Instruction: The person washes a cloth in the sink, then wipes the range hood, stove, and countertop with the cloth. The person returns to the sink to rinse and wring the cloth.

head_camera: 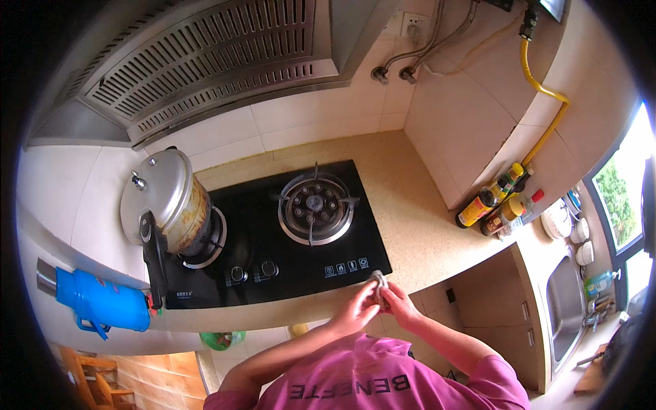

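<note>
Both hands meet just in front of the near right corner of the black glass gas hob (256,256). Between them is a small crumpled grey piece, apparently a cloth (378,280), sticking up above the fingers; most of it is covered. My left hand (353,311) grips it from the left, and my right hand (402,306) closes on it from the right. On the left burner stands a stained aluminium pressure cooker (179,210), lid on, its black handle (152,256) reaching towards the counter's front edge. The right burner (315,205) bears only its pan support.
A slotted range hood (205,66) overhangs the back left. Several sauce bottles (482,207) stand at the right corner, near stacked bowls (557,220) and a steel sink (564,307). A blue thermos flask (105,300) is at far left.
</note>
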